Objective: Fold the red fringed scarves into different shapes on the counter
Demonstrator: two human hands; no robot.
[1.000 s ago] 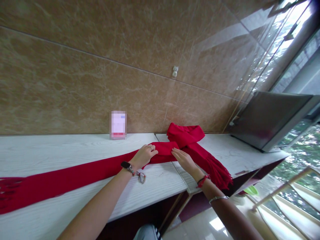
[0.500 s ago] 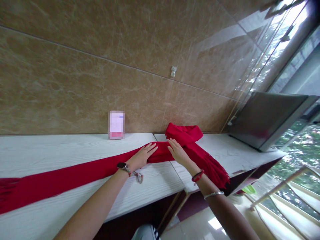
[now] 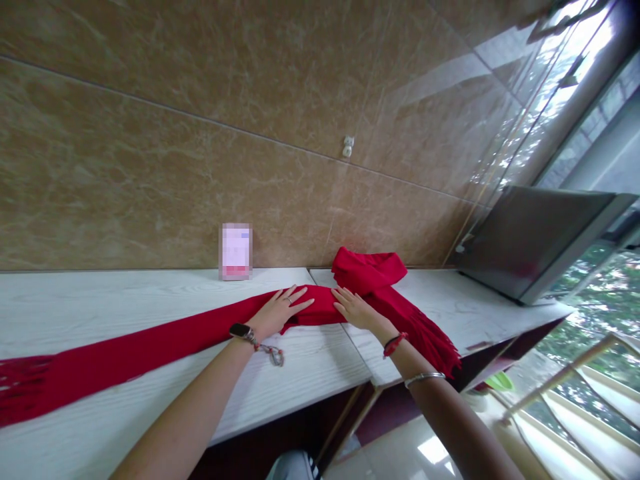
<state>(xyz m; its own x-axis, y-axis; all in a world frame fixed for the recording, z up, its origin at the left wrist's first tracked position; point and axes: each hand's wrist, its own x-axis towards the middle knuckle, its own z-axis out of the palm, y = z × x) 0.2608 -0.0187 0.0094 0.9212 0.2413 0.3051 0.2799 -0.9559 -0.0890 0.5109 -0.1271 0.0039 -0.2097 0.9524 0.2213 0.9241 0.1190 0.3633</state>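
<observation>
A long red scarf (image 3: 150, 352) with fringed ends lies across the white wood-grain counter (image 3: 295, 360). Its left part is stretched out flat, while the right part is bunched and folded over near the wall, with a fringe hanging toward the front edge. My left hand (image 3: 277, 312) rests flat on the middle of the scarf, fingers spread. Just to the right, my right hand (image 3: 357, 310) lies on the scarf too, fingers extended. A stretch of red cloth shows between the two hands. Neither hand grips the cloth.
A blurred pink-and-white card or box (image 3: 236, 252) stands against the brown tiled wall (image 3: 165, 180). At the right end of the counter is a dark grey boxy appliance (image 3: 535, 233). A seam divides the counter. A wooden rack (image 3: 560, 380) and green basin (image 3: 500, 381) stand lower right.
My left hand has slid slightly left along the scarf, and its left end has shifted a little to the right. My right hand has settled slightly lower on the cloth.
</observation>
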